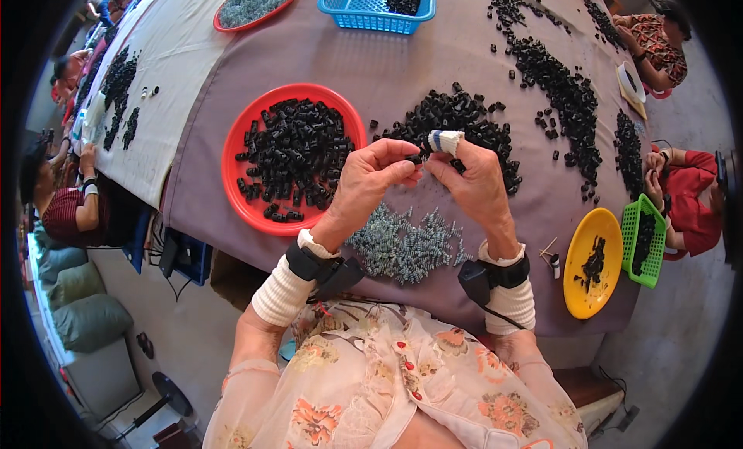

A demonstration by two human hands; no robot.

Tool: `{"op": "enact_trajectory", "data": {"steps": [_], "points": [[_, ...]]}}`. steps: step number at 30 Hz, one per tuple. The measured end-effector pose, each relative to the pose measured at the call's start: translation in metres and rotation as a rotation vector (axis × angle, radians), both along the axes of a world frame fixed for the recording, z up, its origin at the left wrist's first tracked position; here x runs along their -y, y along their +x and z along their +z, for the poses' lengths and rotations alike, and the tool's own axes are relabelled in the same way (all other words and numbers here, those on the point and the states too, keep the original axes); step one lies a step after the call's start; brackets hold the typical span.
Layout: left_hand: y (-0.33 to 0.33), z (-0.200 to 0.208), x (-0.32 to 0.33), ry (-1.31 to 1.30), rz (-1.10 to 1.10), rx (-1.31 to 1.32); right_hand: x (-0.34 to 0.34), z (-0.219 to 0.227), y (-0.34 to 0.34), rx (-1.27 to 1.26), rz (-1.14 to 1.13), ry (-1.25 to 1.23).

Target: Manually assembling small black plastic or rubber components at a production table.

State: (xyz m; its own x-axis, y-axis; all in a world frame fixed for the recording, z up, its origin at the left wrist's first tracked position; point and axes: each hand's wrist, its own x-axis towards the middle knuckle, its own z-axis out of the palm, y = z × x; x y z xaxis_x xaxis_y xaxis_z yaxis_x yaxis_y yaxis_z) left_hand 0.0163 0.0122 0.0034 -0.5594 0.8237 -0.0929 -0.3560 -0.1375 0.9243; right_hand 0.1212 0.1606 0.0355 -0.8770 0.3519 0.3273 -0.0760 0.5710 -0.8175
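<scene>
Pinching a black part (415,160) centrally, the left hand (373,174) seems mid-piece, the right hand (476,178) of unclear grip; left-of-centre red tray (231,155) perhaps done, upper-centre black heap (445,112) remaining.

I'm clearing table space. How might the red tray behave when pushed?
The red tray looks like smooth plastic, so probably fairly stiff. Wide and shallow, it seems unlikely to tip. Its loosely piled black parts may shift if jolted.

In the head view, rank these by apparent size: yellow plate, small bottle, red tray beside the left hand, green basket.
1. Red tray
2. Yellow plate
3. Green basket
4. Small bottle
</scene>
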Motion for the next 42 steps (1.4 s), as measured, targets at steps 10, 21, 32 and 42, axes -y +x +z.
{"op": "enact_trajectory", "data": {"steps": [10, 21, 32, 42], "points": [[0.004, 0.001, -0.006, -0.075, 0.009, -0.238, -0.011, 0.007, -0.003, 0.039, 0.135, 0.118], [0.002, 0.014, -0.011, -0.133, 0.093, -0.590, -0.019, 0.021, -0.016, 0.066, 0.205, 0.168], [-0.007, 0.017, -0.016, -0.099, 0.098, -0.452, -0.023, 0.015, -0.021, 0.068, 0.103, -0.058], [-0.017, 0.007, -0.005, -0.064, 0.098, -0.124, -0.035, -0.014, -0.011, 0.149, -0.003, 0.055]]}}
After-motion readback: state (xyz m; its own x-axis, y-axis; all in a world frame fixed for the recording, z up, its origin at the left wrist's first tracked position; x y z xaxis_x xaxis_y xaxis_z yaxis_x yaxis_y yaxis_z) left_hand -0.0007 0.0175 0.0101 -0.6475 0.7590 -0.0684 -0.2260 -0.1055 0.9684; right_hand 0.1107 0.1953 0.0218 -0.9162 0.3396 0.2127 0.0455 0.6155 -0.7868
